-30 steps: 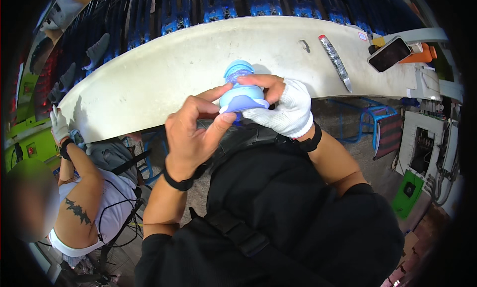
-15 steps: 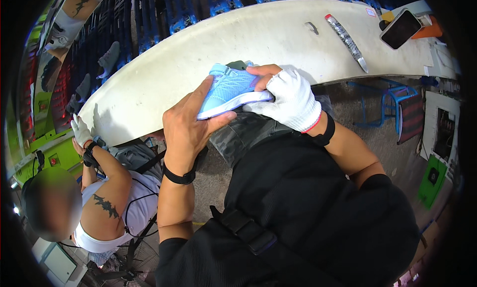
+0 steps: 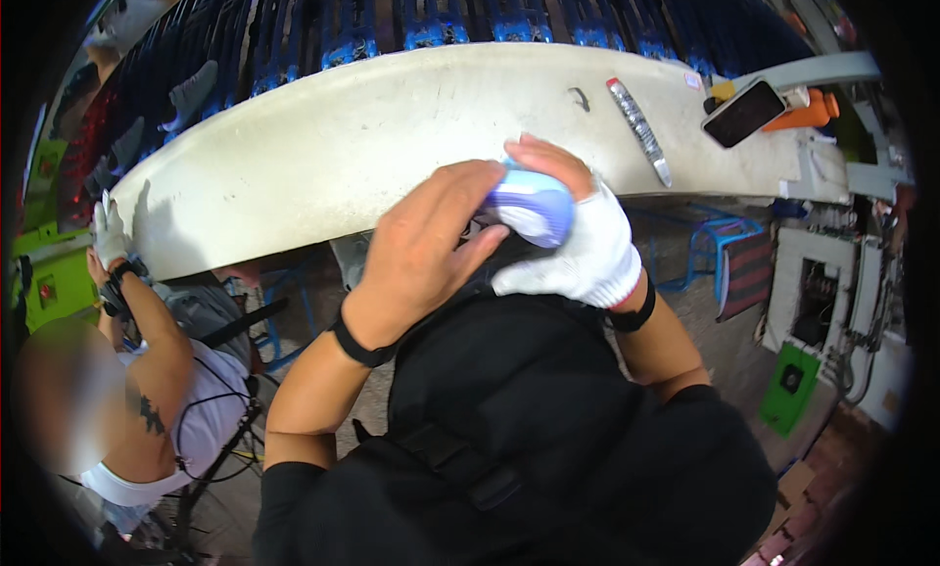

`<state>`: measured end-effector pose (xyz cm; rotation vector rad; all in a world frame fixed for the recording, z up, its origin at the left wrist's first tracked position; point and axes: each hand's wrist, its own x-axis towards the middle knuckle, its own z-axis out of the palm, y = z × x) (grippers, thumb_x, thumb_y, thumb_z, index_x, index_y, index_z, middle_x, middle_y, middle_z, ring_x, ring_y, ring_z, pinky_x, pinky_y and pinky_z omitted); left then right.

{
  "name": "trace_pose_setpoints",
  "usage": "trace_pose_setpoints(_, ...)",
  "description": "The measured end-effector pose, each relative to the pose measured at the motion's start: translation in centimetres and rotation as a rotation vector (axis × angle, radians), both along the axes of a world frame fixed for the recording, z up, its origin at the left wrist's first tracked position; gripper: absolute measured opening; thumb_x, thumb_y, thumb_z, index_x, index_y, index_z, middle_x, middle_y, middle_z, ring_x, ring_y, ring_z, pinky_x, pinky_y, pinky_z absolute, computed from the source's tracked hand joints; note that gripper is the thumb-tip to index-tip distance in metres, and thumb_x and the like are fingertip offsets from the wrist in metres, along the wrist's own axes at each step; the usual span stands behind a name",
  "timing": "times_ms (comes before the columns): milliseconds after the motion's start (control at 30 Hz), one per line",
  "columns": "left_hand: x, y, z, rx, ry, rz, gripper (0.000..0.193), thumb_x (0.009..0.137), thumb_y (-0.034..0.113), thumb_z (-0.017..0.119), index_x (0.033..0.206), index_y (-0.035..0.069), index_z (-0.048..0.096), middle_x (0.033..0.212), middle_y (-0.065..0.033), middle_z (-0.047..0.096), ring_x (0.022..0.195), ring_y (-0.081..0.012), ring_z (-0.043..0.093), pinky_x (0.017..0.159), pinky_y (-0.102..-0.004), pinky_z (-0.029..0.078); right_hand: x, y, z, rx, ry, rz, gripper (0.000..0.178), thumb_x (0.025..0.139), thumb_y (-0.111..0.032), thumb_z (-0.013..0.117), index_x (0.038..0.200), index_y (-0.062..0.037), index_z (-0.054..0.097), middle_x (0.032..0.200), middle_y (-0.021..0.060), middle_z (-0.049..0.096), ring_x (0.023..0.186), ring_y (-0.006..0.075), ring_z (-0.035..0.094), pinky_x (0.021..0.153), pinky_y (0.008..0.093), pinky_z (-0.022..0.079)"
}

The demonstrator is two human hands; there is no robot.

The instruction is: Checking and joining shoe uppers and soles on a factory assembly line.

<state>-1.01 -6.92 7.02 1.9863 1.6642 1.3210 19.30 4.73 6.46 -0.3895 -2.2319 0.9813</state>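
Note:
A light blue shoe [image 3: 537,202] is between my two hands, just in front of the near edge of the pale worktable [image 3: 294,165]. It is turned end-on, its white and lavender sole edge towards me; much of it is hidden by my fingers and blurred. My bare left hand [image 3: 423,241] has its fingers and thumb curved around the left side of the shoe. On the right side, my right hand [image 3: 586,241], in a white glove with bare fingertips, closes round the shoe.
A slim tool with a patterned handle and red end [image 3: 638,130] lies on the table. Right of it are a phone [image 3: 744,113] and an orange object [image 3: 805,111]. Blue rollers [image 3: 431,18] run behind. A co-worker [image 3: 166,380] sits at left; a blue-framed stool [image 3: 729,262] stands at right.
The shoe has turned from side-on to end-on and moved to the right. My left hand has shifted right and turned over it. The view has tilted, so the table sits lower.

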Motion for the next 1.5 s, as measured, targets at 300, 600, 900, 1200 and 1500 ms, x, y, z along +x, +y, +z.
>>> trace_pose_setpoints(300,2.8,-0.7,-4.4,0.222,-0.073,0.049,0.035,0.074,0.011,0.094,0.097,0.006,0.069,0.098,-0.011,0.072,0.093,-0.0313,0.075,0.066,-0.0378,0.059,1.1,-0.4,-1.7,-0.208,0.174,0.03,0.065,0.073,-0.024,0.105,0.123,-0.0041,0.07,0.12,0.0169,0.079,0.118,0.0325,0.077,0.105,0.0451,0.059)
trace_pose_setpoints(600,1.0,-0.5,-3.9,-0.056,-0.142,-0.058,0.042,0.067,0.018,0.098,0.09,0.011,0.063,0.094,-0.007,0.067,0.098,-0.0298,0.071,0.074,-0.0377,0.058,1.6,2.4,-0.4,0.002,0.021,0.268,0.054,0.075,-0.026,0.103,0.111,-0.0064,0.069,0.109,0.015,0.081,0.11,0.0358,0.079,0.104,0.0511,0.058)
trace_pose_setpoints(900,-1.9,-2.3,-5.1,-0.104,0.122,0.042,0.047,0.082,0.008,0.085,0.127,0.008,0.072,0.122,-0.0119,0.073,0.111,-0.0352,0.071,0.092,-0.0423,0.06,0.8,2.2,-1.4,-0.056,0.128,0.288,0.049,0.081,-0.025,0.099,0.111,-0.0067,0.066,0.105,0.0152,0.08,0.106,0.0356,0.079,0.104,0.0532,0.057)
trace_pose_setpoints(1200,-6.6,-2.0,1.4,0.202,0.218,0.023,0.061,0.085,0.033,0.088,0.133,0.001,0.068,0.131,-0.0185,0.074,0.115,-0.0389,0.075,0.096,-0.0451,0.062,-4.7,3.2,-4.0,-0.424,0.227,0.099,0.05,0.099,-0.034,0.077,0.134,0.0003,0.07,0.134,0.0223,0.074,0.128,0.0341,0.07,0.113,0.0445,0.053)
trace_pose_setpoints(1500,-7.8,0.8,1.6,-0.25,-0.032,-0.009,0.078,0.082,0.035,0.094,0.144,0.002,0.061,0.124,-0.0235,0.076,0.112,-0.0451,0.074,0.096,-0.0471,0.06,-10.9,1.9,-2.3,-0.361,0.149,0.164,0.071,0.088,-0.035,0.092,0.144,-0.005,0.059,0.15,0.0181,0.064,0.128,0.0293,0.069,0.108,0.0393,0.054)
